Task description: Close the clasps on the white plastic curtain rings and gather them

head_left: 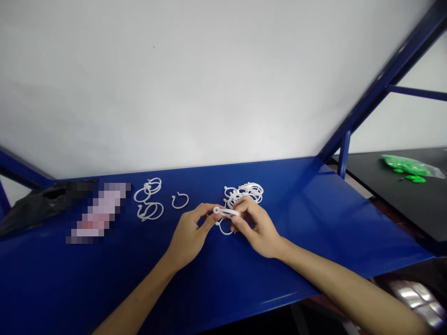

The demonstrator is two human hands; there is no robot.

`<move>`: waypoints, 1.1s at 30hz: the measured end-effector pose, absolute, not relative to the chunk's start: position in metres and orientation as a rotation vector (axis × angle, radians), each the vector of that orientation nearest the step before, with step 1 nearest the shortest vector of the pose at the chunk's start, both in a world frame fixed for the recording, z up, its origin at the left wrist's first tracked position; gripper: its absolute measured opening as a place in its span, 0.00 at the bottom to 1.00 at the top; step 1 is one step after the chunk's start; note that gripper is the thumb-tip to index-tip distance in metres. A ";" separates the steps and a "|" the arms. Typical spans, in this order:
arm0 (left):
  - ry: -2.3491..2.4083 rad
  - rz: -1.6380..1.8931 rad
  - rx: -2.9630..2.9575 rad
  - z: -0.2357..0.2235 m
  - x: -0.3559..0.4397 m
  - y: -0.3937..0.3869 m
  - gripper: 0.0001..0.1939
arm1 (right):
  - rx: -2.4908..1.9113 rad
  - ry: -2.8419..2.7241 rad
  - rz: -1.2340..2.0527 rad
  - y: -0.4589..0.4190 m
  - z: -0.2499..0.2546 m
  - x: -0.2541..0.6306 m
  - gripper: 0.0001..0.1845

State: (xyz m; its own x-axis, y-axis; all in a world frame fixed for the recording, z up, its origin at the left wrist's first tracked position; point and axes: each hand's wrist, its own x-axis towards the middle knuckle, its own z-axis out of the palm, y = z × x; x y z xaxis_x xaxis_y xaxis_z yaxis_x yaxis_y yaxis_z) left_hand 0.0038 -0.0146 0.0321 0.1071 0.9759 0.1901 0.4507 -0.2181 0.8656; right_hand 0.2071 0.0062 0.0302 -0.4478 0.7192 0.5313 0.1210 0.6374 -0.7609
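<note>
Both my hands hold one white plastic ring (227, 212) above the blue shelf. My left hand (190, 232) pinches its left end, where a small round eyelet shows. On the other side, my right hand (258, 228) grips the ring between thumb and fingers. Just behind my right hand lies a pile of similar white rings (252, 190), partly hidden by it. One more white ring (226, 227) lies beneath the held one. To the left, an open white ring (180, 201) lies alone, and beyond it is a loose group of rings (152, 211).
A blue metal shelf (296, 195) with angled blue posts stands against a white wall (209, 83). At its left lie a blurred-out pink packet (101, 209) and a black plastic bag (38, 207). On a black table (380, 195) at right is a bag of green pieces (408, 165).
</note>
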 end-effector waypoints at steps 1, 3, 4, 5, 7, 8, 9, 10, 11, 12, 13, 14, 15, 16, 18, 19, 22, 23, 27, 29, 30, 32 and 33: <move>1.407 1.069 1.761 0.032 0.004 -0.015 0.18 | -0.676 -1.949 0.733 0.007 0.030 0.207 0.07; 1.431 1.077 1.810 0.034 0.004 -0.016 0.17 | -0.696 -1.955 0.596 0.010 0.028 0.209 0.05; 1.440 1.072 1.840 0.034 0.004 -0.016 0.17 | -0.699 -1.955 0.553 0.010 0.028 0.210 0.09; 1.443 1.063 1.866 0.035 0.005 -0.017 0.16 | -0.698 -1.958 0.517 0.011 0.028 0.211 0.13; 1.436 1.048 1.908 0.037 0.006 -0.017 0.16 | -0.680 -1.986 0.459 0.012 0.028 0.212 0.14; 1.427 1.049 1.926 0.038 0.006 -0.017 0.16 | -0.664 -2.010 0.442 0.012 0.029 0.213 0.12; 1.414 1.057 1.939 0.039 0.006 -0.017 0.16 | -0.647 -2.033 0.434 0.012 0.029 0.213 0.09; 1.403 1.071 1.943 0.039 0.006 -0.017 0.16 | -0.635 -2.050 0.439 0.012 0.030 0.213 0.08; 1.395 1.086 1.935 0.040 0.006 -0.018 0.16 | -0.629 -2.059 0.452 0.012 0.029 0.212 0.07; 1.392 1.101 1.916 0.041 0.006 -0.018 0.17 | -0.624 -2.063 0.470 0.012 0.029 0.212 0.07; 1.396 1.115 1.884 0.041 0.006 -0.018 0.17 | -0.621 -2.064 0.488 0.012 0.028 0.211 0.07; 1.403 1.125 1.845 0.041 0.006 -0.018 0.17 | -0.619 -2.064 0.505 0.012 0.028 0.211 0.07; 1.414 1.133 1.806 0.041 0.006 -0.019 0.17 | -0.620 -2.067 0.523 0.011 0.027 0.210 0.08; 1.423 1.143 1.771 0.040 0.006 -0.019 0.17 | -0.625 -2.068 0.538 0.011 0.026 0.210 0.10; 1.432 1.175 1.722 0.039 0.007 -0.019 0.18 | -0.646 -2.071 0.564 0.009 0.024 0.209 0.12; 1.429 1.192 1.712 0.037 0.008 -0.019 0.17 | -0.655 -2.069 0.573 0.009 0.024 0.209 0.12; 1.414 1.229 1.726 0.034 0.011 -0.019 0.16 | -0.644 -2.060 0.589 0.008 0.025 0.208 0.08; 1.415 1.231 1.736 0.033 0.012 -0.019 0.15 | -0.634 -2.058 0.592 0.007 0.025 0.208 0.07; 1.441 1.236 1.756 0.028 0.014 -0.019 0.13 | -0.606 -2.072 0.590 0.007 0.027 0.206 0.07; 1.438 1.255 1.782 0.026 0.014 -0.019 0.12 | -0.582 -2.088 0.579 0.007 0.026 0.206 0.07; 1.430 1.271 1.807 0.025 0.014 -0.019 0.11 | -0.571 -2.096 0.571 0.006 0.026 0.206 0.07; 1.401 1.310 1.884 0.022 0.013 -0.020 0.11 | -0.556 -2.123 0.552 0.005 0.025 0.207 0.07; 1.380 1.329 1.931 0.020 0.013 -0.020 0.11 | -0.553 -2.139 0.538 0.005 0.024 0.207 0.07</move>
